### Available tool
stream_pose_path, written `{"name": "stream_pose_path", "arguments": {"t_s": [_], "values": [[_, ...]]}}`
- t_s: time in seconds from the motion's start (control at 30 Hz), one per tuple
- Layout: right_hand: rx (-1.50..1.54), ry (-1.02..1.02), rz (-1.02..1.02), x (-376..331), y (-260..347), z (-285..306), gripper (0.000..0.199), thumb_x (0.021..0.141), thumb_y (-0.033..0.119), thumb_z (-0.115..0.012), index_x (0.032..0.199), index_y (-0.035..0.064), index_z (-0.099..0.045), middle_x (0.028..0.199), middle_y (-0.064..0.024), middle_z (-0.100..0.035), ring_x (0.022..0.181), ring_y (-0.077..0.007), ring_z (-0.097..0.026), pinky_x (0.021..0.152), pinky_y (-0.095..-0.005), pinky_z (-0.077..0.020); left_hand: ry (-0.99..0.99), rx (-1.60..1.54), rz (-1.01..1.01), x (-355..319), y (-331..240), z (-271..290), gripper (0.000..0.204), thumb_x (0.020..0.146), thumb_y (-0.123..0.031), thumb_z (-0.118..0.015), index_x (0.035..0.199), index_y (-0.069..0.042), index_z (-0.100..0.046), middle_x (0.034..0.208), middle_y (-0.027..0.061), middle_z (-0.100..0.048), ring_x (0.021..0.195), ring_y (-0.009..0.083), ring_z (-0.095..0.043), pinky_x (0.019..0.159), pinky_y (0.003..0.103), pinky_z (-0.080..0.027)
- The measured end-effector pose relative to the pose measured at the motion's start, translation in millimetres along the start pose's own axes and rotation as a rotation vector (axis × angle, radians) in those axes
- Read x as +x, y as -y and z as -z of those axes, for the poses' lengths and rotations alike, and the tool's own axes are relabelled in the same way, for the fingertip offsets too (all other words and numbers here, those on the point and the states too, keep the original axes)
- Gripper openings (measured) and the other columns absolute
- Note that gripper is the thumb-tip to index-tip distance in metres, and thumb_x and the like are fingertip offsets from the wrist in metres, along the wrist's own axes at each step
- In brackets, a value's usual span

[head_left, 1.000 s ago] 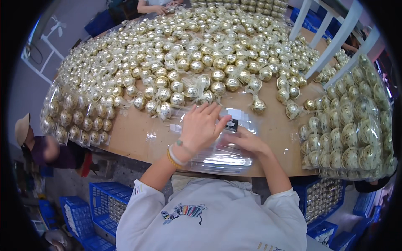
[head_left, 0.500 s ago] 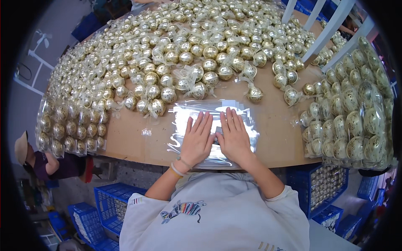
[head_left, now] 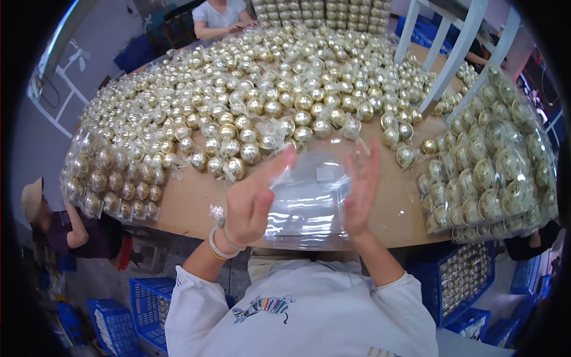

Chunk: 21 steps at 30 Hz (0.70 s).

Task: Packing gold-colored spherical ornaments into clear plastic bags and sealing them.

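Observation:
A stack of clear plastic bags or sheets (head_left: 306, 208) lies on the brown table in front of me, shiny with glare. My left hand (head_left: 247, 205) is at the stack's left side, fingers stretched forward and blurred by motion. My right hand (head_left: 361, 199) is upright on the right side, its fingers extended and also smeared. Neither hand visibly grips anything; whether they touch the stack's edges I cannot tell. Just beyond the stack lie many gold balls (head_left: 250, 153) with pale sheer ribbons.
Clear packs of gold balls stand at the left (head_left: 113, 178) and right (head_left: 476, 172), with more at the far edge. White posts (head_left: 455, 59) rise at the back right. Blue crates (head_left: 467, 273) are below the table. One person (head_left: 219, 21) sits across, another (head_left: 56, 226) at the left.
My hands lay flat on top of the plastic stack; now they are lifted and apart, one at each side. The view has tilted up, showing the person across and the far packs.

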State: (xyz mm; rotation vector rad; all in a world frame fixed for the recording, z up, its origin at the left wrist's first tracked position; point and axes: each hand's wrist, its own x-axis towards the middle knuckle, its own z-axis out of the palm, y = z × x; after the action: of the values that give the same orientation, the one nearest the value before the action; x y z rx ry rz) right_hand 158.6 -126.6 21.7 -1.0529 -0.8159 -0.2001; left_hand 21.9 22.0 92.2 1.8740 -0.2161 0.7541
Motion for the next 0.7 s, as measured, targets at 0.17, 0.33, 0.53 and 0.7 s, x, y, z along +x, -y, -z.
{"name": "stream_pose_path", "arguments": {"t_s": [0.17, 0.33, 0.53, 0.7], "values": [[-0.195, 0.212, 0.066, 26, 9, -24, 0.09, 0.087, 0.044, -0.065, 0.151, 0.0054, -0.015, 0.155, -0.0183, -0.017, 0.139, -0.0338, -0.028, 0.102, -0.0439, -0.0393, -0.171, -0.3, 0.126, 15, 12, -21, 0.096, 0.086, -0.075, -0.035, 0.153, -0.018, 0.004, 0.159, 0.011, 0.007, 0.144, 0.0332, -0.015, 0.108, 0.056, -0.028], [-0.236, 0.318, 0.141, 19, -24, 1, 0.074, 0.087, 0.034, -0.069, 0.145, 0.0038, -0.034, 0.151, -0.0202, -0.027, 0.126, -0.0291, -0.045, 0.086, -0.0347, -0.049, -0.214, -0.956, 0.03, 15, 51, -12, 0.084, 0.095, -0.061, -0.035, 0.153, -0.011, 0.0, 0.157, 0.0147, -0.012, 0.138, 0.0307, -0.032, 0.103, 0.049, -0.04], [0.052, 0.202, 0.116, 13, -21, 1, 0.065, 0.082, 0.021, -0.074, 0.137, 0.0034, -0.043, 0.142, -0.0238, -0.04, 0.119, -0.0294, -0.052, 0.081, -0.0335, -0.0515, 0.122, -0.444, 0.27, 65, 46, 4, 0.039, 0.096, -0.02, -0.057, 0.13, 0.0, -0.055, 0.12, 0.0124, -0.063, 0.089, 0.0138, -0.065, 0.075, 0.024, -0.053], [-0.217, 0.308, 0.19, -1, -34, 19, 0.072, 0.09, 0.03, -0.066, 0.147, 0.0084, -0.029, 0.138, -0.015, -0.042, 0.122, -0.0296, -0.046, 0.089, -0.0395, -0.0474, -0.201, -0.174, 0.385, 58, 58, -2, 0.018, 0.091, -0.009, -0.063, 0.105, 0.0, -0.069, 0.094, 0.0072, -0.07, 0.084, 0.0131, -0.064, 0.075, 0.024, -0.051]]}}
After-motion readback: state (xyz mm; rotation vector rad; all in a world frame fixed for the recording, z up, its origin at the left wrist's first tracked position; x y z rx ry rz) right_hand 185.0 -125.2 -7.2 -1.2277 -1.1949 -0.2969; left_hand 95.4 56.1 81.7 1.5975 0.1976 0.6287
